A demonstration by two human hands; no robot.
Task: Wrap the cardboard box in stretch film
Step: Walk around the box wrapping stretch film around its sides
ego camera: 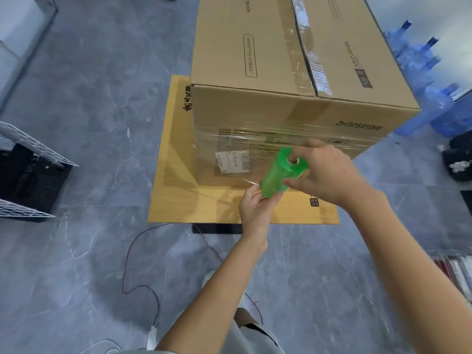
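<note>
Before taped cardboard box [255, 111], seemingly film-banded, left hand [255, 209], right hand [329, 172], each grip holding green roll [277, 176]

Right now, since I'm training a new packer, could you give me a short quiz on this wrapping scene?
1. True or false: the left hand and the right hand both hold the green film roll.
2. What does the cardboard box stand on?
3. Where on the box does stretch film already show? A top, B lower near side, C nowhere.
Key: 1 true; 2 a flat cardboard sheet; 3 B.
</note>
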